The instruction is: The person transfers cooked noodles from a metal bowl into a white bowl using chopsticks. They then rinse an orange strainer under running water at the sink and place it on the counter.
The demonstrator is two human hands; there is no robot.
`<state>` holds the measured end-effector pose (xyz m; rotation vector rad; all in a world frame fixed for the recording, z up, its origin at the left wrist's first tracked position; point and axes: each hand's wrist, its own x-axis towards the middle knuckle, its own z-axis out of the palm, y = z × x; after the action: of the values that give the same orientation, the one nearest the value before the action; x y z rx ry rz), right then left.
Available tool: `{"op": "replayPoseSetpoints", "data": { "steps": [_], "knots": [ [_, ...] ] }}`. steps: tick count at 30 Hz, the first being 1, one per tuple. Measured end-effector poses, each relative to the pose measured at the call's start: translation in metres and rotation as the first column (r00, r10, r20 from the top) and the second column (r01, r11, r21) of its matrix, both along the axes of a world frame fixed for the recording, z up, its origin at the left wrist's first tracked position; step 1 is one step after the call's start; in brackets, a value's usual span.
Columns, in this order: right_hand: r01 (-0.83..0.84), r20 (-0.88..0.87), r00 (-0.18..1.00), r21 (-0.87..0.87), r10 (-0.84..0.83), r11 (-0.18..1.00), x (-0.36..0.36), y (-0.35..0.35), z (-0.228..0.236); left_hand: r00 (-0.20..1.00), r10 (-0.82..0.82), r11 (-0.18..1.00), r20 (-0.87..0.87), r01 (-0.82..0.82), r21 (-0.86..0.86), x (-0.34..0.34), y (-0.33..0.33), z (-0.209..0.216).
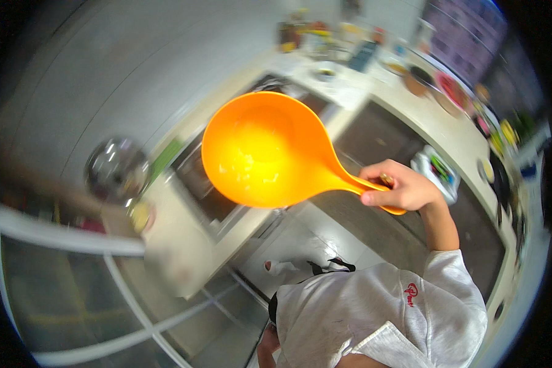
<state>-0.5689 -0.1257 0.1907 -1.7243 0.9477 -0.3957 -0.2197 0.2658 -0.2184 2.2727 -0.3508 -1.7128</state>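
Note:
A large orange water scoop (251,150) is held up in the middle of the view, its round bowl facing me. Bright ripples glint inside the bowl and look like clear liquid. My right hand (398,187) is closed round the scoop's handle, thumb along the near side. My left hand (268,338) hangs low beside my body, near the lower edge; its fingers are too dim and small to make out. Behind the bowl, a dark recessed unit (218,205) in the counter is partly hidden by the scoop.
A pale counter (380,80) runs round the corner, with blurred bottles (288,37), bowls (451,92) and a cup (325,72). A white plastic bag (437,175) hangs by the right cabinets. At left are a shiny round glass vessel (118,172) and a white-framed glass door (129,288).

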Motion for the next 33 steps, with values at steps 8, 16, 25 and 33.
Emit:
{"op": "replayPoseSetpoints", "data": {
  "steps": [8, 16, 25, 33],
  "knots": [
    [0.282, 0.09, 0.953, 0.096, -0.29, 0.955, -0.244, 0.167, 0.041, 0.89, -0.455, 0.889, -0.001, 0.455, 0.051, -0.091, -0.102, 0.025],
    [0.715, 0.296, 0.684, -0.09, -0.667, 0.693, -0.336, 0.382, 0.043, 0.418, -0.907, 0.418, -0.04, 0.908, 0.008, -0.272, -0.294, 0.06],
    [0.86, 0.044, 0.392, 0.337, -0.919, 0.383, -0.42, 0.418, 0.036, 0.025, -0.99, 0.011, -0.139, 0.995, 0.102, -0.532, -0.407, 0.09],
    [0.777, -0.216, -0.133, 0.583, -0.967, -0.238, -0.584, 0.345, -0.01, -0.545, -0.591, -0.099, -0.595, 0.781, -0.617, -0.849, -0.31, 0.206]
  ]
}}
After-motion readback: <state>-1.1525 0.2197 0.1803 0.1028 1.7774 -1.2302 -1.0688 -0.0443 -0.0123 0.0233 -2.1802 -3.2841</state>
